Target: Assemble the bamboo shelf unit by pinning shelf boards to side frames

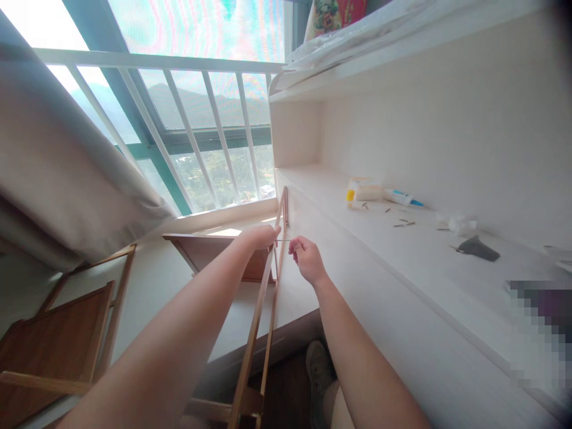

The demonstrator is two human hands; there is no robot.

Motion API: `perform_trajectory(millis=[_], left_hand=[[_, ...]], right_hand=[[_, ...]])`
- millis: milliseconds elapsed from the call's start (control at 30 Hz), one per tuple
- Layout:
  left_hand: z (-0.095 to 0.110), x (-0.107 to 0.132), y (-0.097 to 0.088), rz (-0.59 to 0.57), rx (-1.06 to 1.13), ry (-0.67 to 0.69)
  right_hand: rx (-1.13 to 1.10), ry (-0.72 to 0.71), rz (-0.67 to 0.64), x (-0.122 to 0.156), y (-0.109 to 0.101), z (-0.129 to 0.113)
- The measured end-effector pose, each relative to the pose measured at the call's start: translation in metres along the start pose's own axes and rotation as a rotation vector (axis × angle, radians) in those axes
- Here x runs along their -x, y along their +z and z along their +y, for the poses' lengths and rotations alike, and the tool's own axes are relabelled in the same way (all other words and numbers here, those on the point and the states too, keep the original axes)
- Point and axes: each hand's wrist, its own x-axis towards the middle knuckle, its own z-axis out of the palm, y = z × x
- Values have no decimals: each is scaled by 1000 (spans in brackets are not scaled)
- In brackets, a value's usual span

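Note:
My left hand (265, 236) is closed at the upright rail of a wooden frame (257, 319), its fingers partly hidden behind the wood. A thin metal rod (284, 240), perhaps a hex key, runs sideways from the rail to my right hand (305, 257), which pinches its right end. The rod's left tip is at the rail by my left fingers; I cannot make out what it meets there. A brown wooden panel (201, 253) joins the frame on the left, partly covered by my left forearm.
On the white shelf (357, 238) lie several small screws (404, 223), a blue-capped tube (402, 197), a yellow-capped bottle (350, 198) and a dark grey piece (478, 248). Another wooden piece (58, 333) stands left. A railing (192, 137) fronts the window; a shoe (319, 372) is below.

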Motion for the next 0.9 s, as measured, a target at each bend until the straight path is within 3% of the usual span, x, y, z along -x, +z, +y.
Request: perform_trajectory(millis=[267,533,633,800,900], left_hand=[[0,1,0,-2,14,6],[-2,-4,1,-7,32,-2],[-2,-4,1,-7,35,-3],[-1,-3,0,-7,40,-5],[0,-2,1,-9,44,-9]], right_hand=[[34,-71,122,4,7,13],[243,-158,133,4,-1,1],[215,-98,100,3,0,-2],[-65,116,4,-1,5,-3],[-150,170,-53,-2,5,-6]])
